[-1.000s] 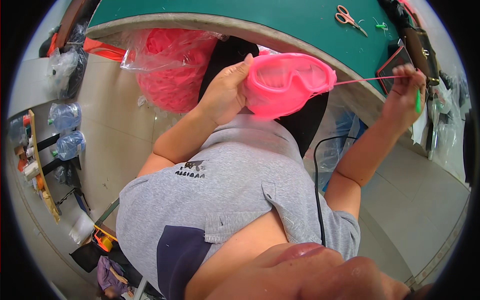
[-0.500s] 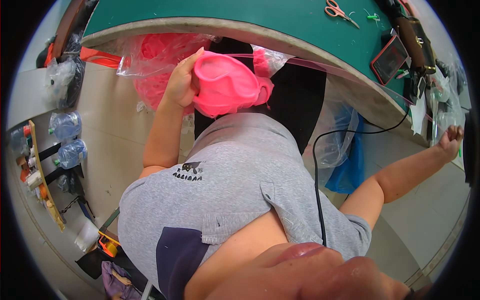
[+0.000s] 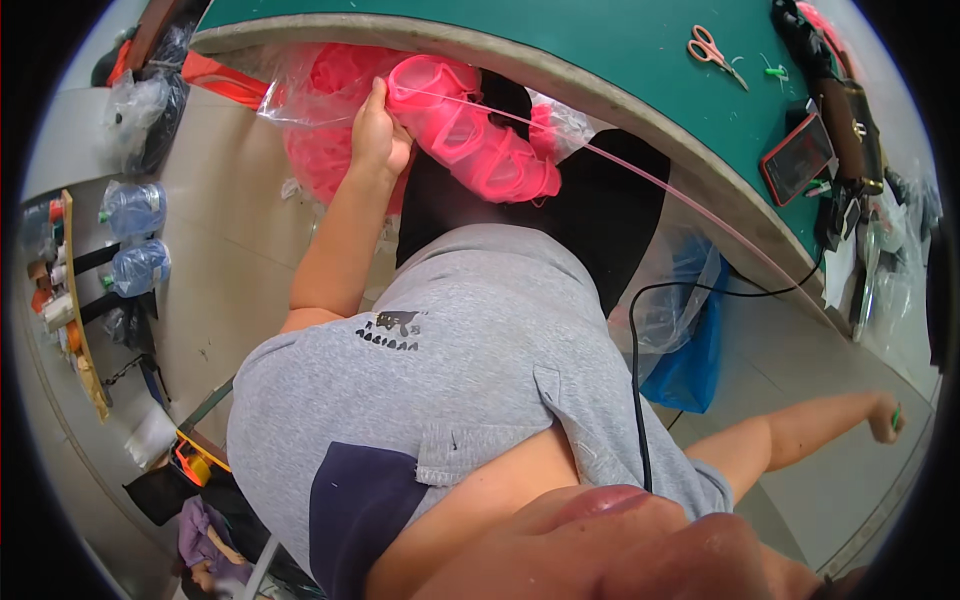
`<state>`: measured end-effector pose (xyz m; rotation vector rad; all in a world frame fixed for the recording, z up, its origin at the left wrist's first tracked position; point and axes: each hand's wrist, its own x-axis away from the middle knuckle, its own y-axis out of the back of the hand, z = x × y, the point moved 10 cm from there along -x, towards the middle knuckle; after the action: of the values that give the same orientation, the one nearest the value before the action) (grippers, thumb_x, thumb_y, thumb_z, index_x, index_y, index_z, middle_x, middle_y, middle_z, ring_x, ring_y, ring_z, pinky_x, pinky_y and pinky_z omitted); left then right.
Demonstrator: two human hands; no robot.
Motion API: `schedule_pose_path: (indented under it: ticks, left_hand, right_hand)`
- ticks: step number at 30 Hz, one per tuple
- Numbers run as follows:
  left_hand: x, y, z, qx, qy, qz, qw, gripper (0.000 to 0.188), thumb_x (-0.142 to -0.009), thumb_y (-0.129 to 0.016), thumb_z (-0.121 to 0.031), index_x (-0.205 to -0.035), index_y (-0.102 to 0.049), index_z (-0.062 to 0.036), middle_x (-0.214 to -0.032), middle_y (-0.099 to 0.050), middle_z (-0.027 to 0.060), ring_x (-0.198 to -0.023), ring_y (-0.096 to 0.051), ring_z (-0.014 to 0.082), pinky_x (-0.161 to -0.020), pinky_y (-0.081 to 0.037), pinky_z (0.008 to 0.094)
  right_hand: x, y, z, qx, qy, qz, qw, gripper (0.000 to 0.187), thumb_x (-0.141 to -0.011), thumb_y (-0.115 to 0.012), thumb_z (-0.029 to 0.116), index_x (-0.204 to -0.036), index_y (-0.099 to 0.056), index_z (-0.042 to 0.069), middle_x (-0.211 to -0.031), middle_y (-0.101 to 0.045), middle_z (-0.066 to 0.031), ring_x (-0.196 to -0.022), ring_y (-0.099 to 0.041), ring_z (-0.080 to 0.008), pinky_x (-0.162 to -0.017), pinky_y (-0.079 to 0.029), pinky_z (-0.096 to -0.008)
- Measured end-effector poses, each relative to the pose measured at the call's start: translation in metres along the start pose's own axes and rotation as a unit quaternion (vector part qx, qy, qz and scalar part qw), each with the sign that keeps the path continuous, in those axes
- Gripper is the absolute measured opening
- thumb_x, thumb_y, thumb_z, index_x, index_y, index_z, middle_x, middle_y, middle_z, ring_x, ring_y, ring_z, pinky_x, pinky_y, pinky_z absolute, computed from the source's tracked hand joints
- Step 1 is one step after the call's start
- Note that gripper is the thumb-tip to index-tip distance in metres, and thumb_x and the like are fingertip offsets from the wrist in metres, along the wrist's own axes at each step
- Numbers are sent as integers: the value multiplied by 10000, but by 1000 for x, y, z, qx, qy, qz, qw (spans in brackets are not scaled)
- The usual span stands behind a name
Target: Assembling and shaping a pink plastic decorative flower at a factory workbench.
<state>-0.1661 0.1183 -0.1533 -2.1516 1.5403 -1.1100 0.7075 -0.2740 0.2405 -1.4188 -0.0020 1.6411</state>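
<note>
My left hand (image 3: 378, 140) is closed on the upper left end of a bunched pink mesh fabric piece (image 3: 470, 150). The piece has rounded, edged folds and hangs over my dark-clad lap, just below the table's front edge. From its top a thin pink strand (image 3: 660, 185) runs taut to the lower right, across the table edge. My right hand (image 3: 884, 418) is out at the far right, fingers curled around a small green thing (image 3: 897, 415) whose kind I cannot make out. Whether the strand reaches that hand does not show.
More pink mesh fills a clear plastic bag (image 3: 315, 110) under the green table (image 3: 560, 35). On the table lie pink-handled scissors (image 3: 716, 55) and a red-framed phone (image 3: 797, 160). A black cable (image 3: 632, 350) crosses my front. Another person (image 3: 210, 540) is at the lower left.
My right hand has swung down and back toward me at the far right. The pink mesh has stretched out lengthwise, and the strand has straightened. My left hand still holds on.
</note>
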Motion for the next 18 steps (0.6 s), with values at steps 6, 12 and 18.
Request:
schedule_pose_path:
  ticks: [6, 12, 18]
  left_hand:
    - [-36, 40, 3, 28, -12, -49, 998, 362, -993, -355, -314, -1169, -499, -33, -1141, -595, 118, -1051, -584, 270, -887, -493, 458]
    - [-24, 36, 3, -9, 4, -62, 998, 357, -989, -379, -317, -1185, -497, -43, -1126, -603, 102, -1028, -597, 242, -860, -511, 428]
    - [66, -76, 1, -118, 45, 173, 977, 368, -974, -431, -338, -1125, -562, -29, -1016, -641, 69, -889, -640, 170, -744, -550, 323]
  right_hand:
    - [-10, -5, -22, 43, 76, -24, 996, 172, -644, -570, 114, -509, -576, 6, -486, -555, -156, -417, -538, -260, -426, -408, -377]
    - [-16, 3, 4, 25, 65, 79, 994, 206, -682, -569, 104, -497, -553, 14, -513, -574, -146, -446, -552, -229, -437, -411, -382]
    - [138, 70, 237, -367, -249, 548, 709, 174, -829, -580, 89, -926, -624, -49, -885, -629, -118, -749, -595, -167, -621, -429, -206]
